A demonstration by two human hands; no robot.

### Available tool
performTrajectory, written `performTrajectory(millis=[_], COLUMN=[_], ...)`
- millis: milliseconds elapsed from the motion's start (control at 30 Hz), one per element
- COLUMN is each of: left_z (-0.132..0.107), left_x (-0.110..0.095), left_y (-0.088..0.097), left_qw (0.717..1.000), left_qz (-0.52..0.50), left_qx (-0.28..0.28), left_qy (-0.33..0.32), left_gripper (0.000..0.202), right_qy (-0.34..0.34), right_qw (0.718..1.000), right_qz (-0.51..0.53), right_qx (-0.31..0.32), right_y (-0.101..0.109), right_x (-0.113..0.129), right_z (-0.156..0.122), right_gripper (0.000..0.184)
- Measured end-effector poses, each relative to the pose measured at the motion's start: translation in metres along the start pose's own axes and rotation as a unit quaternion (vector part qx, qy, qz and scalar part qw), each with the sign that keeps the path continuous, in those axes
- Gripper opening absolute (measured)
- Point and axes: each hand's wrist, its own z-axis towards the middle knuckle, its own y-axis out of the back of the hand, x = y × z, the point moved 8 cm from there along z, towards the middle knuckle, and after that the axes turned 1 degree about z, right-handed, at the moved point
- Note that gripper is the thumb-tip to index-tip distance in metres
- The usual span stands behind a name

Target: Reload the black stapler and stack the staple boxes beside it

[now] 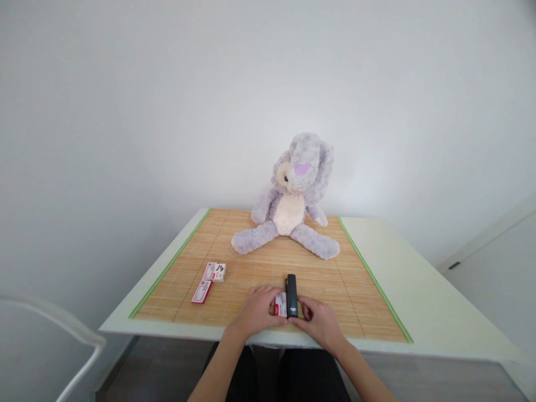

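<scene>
Lower centre of the frame: left hand [260, 309] pinches a small red-and-white box [281, 305], fingers along its upper edge, thumb at the lower. Just beside the box, on its right, a black stapler [292, 296] lies lengthwise up the frame on the slatted bamboo mat [251, 273]. Right hand [321, 322] at the stapler's lower right, fingertips against its side, thumb by its bottom end; cannot tell whether it is pinched or merely touched.

Left of centre, well apart: three more small boxes [201, 292] clustered on the mat. Centre: grey plush rabbit [288, 215] seated, legs splayed. Mat green-edged, on a white table [422, 285].
</scene>
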Motion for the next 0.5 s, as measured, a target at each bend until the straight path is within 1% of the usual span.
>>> performTrajectory(millis=[67,167,200,233,267,300,333,367,400,467,500], left_z=[-0.002,-0.006,-0.008,-0.010,-0.013,-0.017,-0.023,-0.033,-0.043,-0.064,-0.074], left_x=[0.002,0.009,0.014,0.020,0.029,0.040,0.053,0.069,0.083,0.108,0.119], left_y=[0.000,0.002,0.005,0.011,0.020,0.034,0.050,0.073,0.092,0.126,0.139], left_qw=[1.000,0.998,0.996,0.995,0.994,0.991,0.987,0.972,0.956,0.921,0.902], left_qz=[-0.010,-0.056,-0.076,-0.090,-0.090,-0.078,-0.050,-0.005,0.024,0.065,0.085], left_qx=[0.004,0.015,0.016,0.012,-0.007,-0.038,-0.080,-0.146,-0.194,-0.266,-0.294], left_qy=[0.002,0.021,0.032,0.046,0.068,0.097,0.133,0.182,0.219,0.277,0.304], left_gripper=[0.085,0.115,0.119,0.115,0.103,0.085,0.065,0.048,0.042,0.045,0.046], right_qy=[-0.006,-0.007,-0.005,-0.003,-0.003,-0.004,-0.005,-0.007,-0.009,-0.014,-0.016], right_qw=[1.000,1.000,1.000,1.000,1.000,1.000,1.000,1.000,1.000,1.000,1.000], right_qz=[-0.005,-0.009,-0.007,-0.004,0.000,0.004,0.008,0.011,0.012,0.013,0.013], right_qx=[0.002,-0.004,-0.006,-0.007,-0.006,-0.005,-0.003,-0.001,0.001,0.001,0.000], right_y=[0.000,0.000,0.001,0.000,0.000,-0.001,-0.001,-0.002,-0.002,-0.003,-0.002], right_x=[-0.001,-0.003,-0.003,-0.004,-0.004,-0.005,-0.006,-0.006,-0.007,-0.007,-0.008], right_z=[0.000,-0.001,-0.001,-0.001,-0.001,-0.001,-0.001,-0.001,-0.001,-0.001,-0.001], right_gripper=[0.051,0.066,0.071,0.075,0.079,0.081,0.082,0.082,0.081,0.080,0.080])
